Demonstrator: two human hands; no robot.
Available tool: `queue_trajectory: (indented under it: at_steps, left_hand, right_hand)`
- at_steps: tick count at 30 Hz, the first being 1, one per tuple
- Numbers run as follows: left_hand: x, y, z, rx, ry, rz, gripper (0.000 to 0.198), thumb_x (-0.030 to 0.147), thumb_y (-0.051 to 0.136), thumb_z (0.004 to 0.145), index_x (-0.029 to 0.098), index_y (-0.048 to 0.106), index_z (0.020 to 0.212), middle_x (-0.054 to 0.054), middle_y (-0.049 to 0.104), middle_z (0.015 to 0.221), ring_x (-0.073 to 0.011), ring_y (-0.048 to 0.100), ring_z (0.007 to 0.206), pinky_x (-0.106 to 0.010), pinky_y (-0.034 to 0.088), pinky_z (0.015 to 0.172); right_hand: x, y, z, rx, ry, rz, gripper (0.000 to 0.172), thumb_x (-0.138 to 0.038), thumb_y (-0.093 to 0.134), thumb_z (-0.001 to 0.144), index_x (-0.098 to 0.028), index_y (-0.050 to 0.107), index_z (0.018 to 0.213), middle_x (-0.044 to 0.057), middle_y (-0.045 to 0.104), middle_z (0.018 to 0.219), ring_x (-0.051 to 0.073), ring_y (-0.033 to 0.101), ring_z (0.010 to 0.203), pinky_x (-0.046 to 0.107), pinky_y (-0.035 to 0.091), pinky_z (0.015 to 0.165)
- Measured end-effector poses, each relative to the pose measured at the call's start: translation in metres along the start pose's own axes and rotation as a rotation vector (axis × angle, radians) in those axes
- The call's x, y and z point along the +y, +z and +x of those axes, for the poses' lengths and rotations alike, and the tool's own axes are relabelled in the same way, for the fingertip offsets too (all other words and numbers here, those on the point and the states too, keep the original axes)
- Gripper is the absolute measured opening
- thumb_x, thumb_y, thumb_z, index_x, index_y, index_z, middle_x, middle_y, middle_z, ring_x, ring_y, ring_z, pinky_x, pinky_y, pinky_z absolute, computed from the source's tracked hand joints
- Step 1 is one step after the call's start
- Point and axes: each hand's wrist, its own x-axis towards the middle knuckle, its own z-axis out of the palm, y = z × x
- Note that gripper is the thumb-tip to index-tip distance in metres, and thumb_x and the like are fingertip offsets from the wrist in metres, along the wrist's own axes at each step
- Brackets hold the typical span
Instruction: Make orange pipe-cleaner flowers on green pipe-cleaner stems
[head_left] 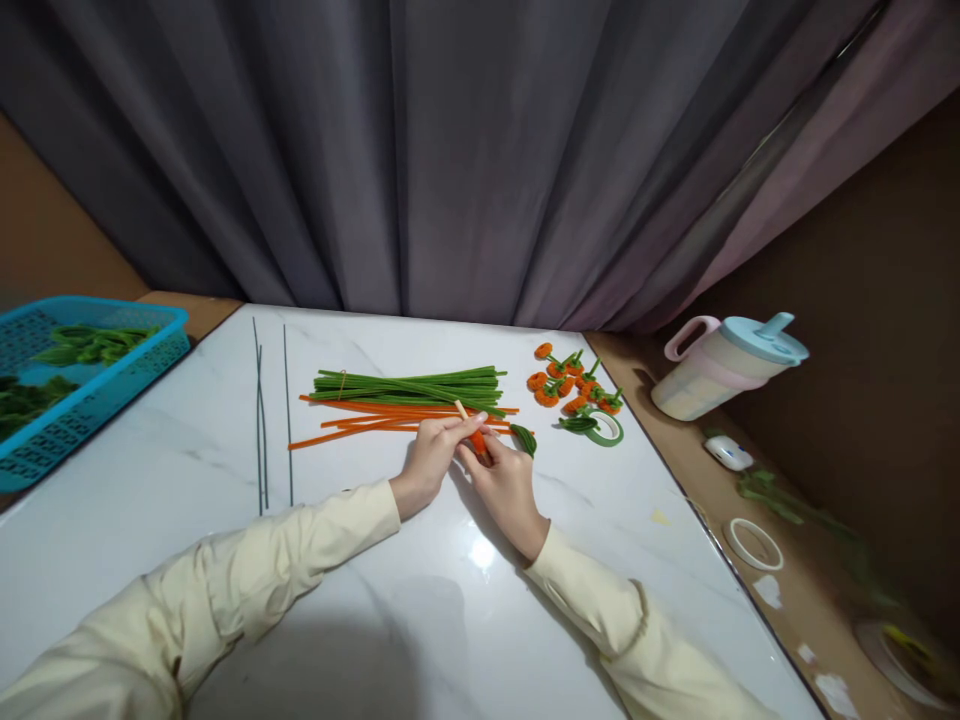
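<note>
My left hand (430,462) and my right hand (510,492) meet over the middle of the table. Between their fingertips is a thin pale stick (460,408), tilted, with orange pipe cleaner (479,441) around its lower part. Both hands are closed on this, and fingers cover some of it. Just beyond lie loose orange pipe cleaners (352,425) and a tied bundle of green pipe cleaners (405,386). A dark green leaf shape (523,439) rests beside my right hand.
Small orange pipe-cleaner flowers (547,397) lie back right, near green tape (619,428). Thin dark wires (288,400) lie left. A blue basket (97,395) holding green pieces stands far left. On the brown right-hand ledge are a lidded jug (712,370), a white case (728,453) and a white tape roll (733,540).
</note>
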Motion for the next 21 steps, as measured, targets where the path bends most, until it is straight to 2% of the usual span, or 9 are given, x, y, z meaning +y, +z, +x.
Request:
queue_trajectory:
  at_steps: [6, 12, 21]
  left_hand:
    - [-0.0022, -0.0003, 0.0008, 0.006, 0.005, 0.005, 0.031, 0.044, 0.067, 0.068, 0.014, 0.069, 0.061, -0.003, 0.064, 0.058, -0.0167, 0.058, 0.063, -0.026, 0.043, 0.062]
    - [-0.0001, 0.0003, -0.0001, -0.008, 0.012, 0.003, 0.032, 0.044, 0.066, 0.070, 0.013, 0.070, 0.065, -0.004, 0.065, 0.062, -0.0156, 0.057, 0.062, -0.026, 0.043, 0.064]
    - [-0.0014, -0.0009, -0.0007, -0.012, 0.023, 0.006, 0.031, 0.044, 0.067, 0.070, 0.014, 0.070, 0.063, -0.003, 0.064, 0.060, -0.0151, 0.056, 0.061, -0.027, 0.043, 0.065]
  right_hand:
    - [-0.0015, -0.0005, -0.0009, -0.005, 0.008, -0.007, 0.027, -0.027, 0.044, 0.085, -0.015, 0.062, 0.069, 0.003, 0.062, 0.057, 0.012, 0.049, 0.044, 0.022, 0.037, 0.048]
    - [-0.0021, -0.0012, -0.0016, -0.019, 0.028, 0.031, 0.023, -0.020, 0.042, 0.077, -0.016, 0.059, 0.063, 0.002, 0.059, 0.054, 0.012, 0.046, 0.043, 0.022, 0.035, 0.046]
    - [-0.0037, -0.0027, -0.0007, -0.040, 0.119, 0.163, 0.018, -0.020, 0.043, 0.071, -0.017, 0.054, 0.058, 0.001, 0.052, 0.052, 0.012, 0.041, 0.046, 0.025, 0.034, 0.051]
